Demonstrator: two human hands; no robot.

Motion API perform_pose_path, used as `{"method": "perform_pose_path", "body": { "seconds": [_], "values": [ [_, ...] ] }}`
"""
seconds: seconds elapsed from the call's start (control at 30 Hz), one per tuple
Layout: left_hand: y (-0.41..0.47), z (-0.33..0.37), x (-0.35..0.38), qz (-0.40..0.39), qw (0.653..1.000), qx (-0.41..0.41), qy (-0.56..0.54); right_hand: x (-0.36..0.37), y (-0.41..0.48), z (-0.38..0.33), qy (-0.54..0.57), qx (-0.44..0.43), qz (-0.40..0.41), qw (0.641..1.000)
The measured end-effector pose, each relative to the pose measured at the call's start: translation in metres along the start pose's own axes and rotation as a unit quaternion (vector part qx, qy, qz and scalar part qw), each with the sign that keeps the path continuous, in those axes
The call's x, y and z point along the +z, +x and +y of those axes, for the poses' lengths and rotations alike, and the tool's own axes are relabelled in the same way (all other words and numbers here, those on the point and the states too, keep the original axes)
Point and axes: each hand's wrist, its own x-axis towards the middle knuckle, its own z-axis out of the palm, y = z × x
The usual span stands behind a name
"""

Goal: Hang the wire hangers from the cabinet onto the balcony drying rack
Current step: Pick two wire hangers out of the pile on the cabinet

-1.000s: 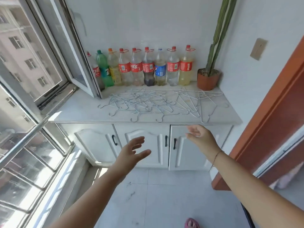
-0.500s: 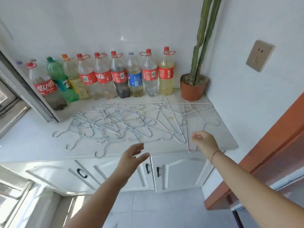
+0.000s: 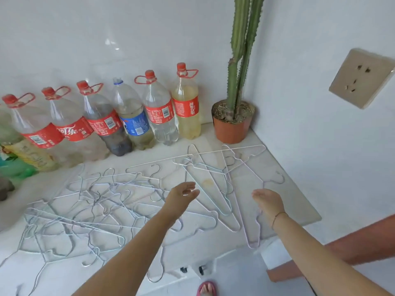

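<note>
both open hands (image 3: 181, 194) above hangers (image 3: 119, 201)

Centre of frame: I read white 可口可乐 on the red label (image 3: 186, 107) of the yellow-filled bottle (image 3: 189, 128). Left of centre: 可乐 on the second red label (image 3: 71, 131) of a clear bottle (image 3: 62, 112). The blue-labelled bottle (image 3: 134, 124) between them carries print too small for me to read.

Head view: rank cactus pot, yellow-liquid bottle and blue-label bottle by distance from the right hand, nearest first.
From the right hand:
1. cactus pot, back right corner of the counter.
2. yellow-liquid bottle, just left of the pot.
3. blue-label bottle, further left still.
</note>
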Motion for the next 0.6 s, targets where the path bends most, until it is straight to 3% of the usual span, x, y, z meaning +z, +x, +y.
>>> {"method": "perform_pose_path", "body": {
  "seconds": [0.13,0.23,0.47,0.6],
  "values": [
    [0.068,0.000,0.011,-0.058,0.998,-0.008,0.023,0.015,0.021,-0.017,0.045,0.042,0.007,0.998],
    [0.105,-0.006,0.013,-0.070,0.996,-0.016,0.055,0.029,0.034,-0.028,0.054,0.027,-0.004,0.998],
    [0.146,-0.049,-0.037,0.073,0.981,-0.047,0.172,0.053,0.065,-0.028,0.019,0.014,-0.026,0.999],
    [0.151,-0.065,-0.061,0.113,0.959,-0.058,0.252,0.063,0.076,-0.029,0.006,0.016,-0.039,0.999]
  ]
}}
